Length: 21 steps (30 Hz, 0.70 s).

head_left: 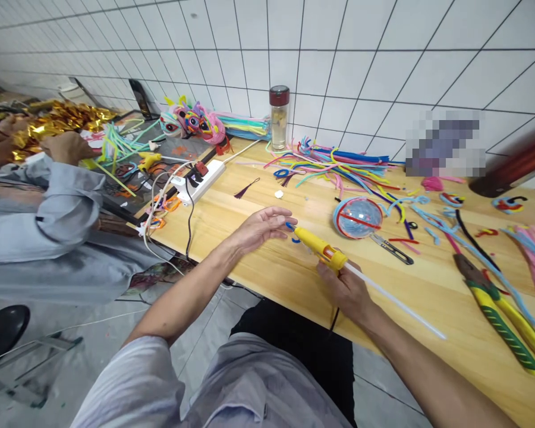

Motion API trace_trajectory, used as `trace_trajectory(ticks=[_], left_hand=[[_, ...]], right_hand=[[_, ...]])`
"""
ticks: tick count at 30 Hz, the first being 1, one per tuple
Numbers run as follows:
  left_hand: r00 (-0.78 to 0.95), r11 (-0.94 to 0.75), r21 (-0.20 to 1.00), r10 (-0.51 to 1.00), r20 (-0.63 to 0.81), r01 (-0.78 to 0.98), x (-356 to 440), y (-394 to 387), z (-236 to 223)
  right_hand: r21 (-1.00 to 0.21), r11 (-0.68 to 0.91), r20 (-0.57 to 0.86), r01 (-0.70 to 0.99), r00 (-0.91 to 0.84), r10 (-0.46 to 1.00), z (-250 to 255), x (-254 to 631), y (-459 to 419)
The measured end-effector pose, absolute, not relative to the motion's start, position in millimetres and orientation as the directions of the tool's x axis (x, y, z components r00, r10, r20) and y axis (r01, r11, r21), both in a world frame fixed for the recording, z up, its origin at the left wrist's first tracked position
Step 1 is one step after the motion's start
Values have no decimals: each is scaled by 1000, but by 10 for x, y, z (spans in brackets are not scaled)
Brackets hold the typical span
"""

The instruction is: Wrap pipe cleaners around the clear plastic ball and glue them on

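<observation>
My right hand (345, 290) is closed around the handle of a yellow hot glue gun (318, 245). A long clear glue stick (396, 301) sticks out of its rear end. My left hand (264, 230) pinches a small blue piece of pipe cleaner (289, 226) between thumb and fingers, right at the gun's nozzle. Whether nozzle and piece touch I cannot tell. Below the nozzle a second bit of blue (296, 240) shows. Beyond the gun, on the wooden table (267, 270), sits a round light-blue form (359, 217) with red strips.
Thread snips (395, 249) and green-yellow pliers (494, 309) lie to the right. Colourful pipe cleaners (348, 160) and a glass bottle (279, 119) stand along the wall. A white power strip (200, 181) with cables is left. A co-worker's hand (66, 147) works beside gold tinsel (62, 125).
</observation>
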<state>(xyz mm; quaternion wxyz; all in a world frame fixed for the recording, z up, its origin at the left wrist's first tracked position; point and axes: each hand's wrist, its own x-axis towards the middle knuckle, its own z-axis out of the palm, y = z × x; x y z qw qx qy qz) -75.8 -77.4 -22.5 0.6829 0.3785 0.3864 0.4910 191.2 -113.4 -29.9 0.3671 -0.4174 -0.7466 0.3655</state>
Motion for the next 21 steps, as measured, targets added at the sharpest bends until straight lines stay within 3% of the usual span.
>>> trace_trajectory(ticks=[21], left_hand=[[204,178,903,973,-104,-390,-739,-710,-253]], right_hand=[[-835,444,314,324,-382,869,-292,1925,-1153]])
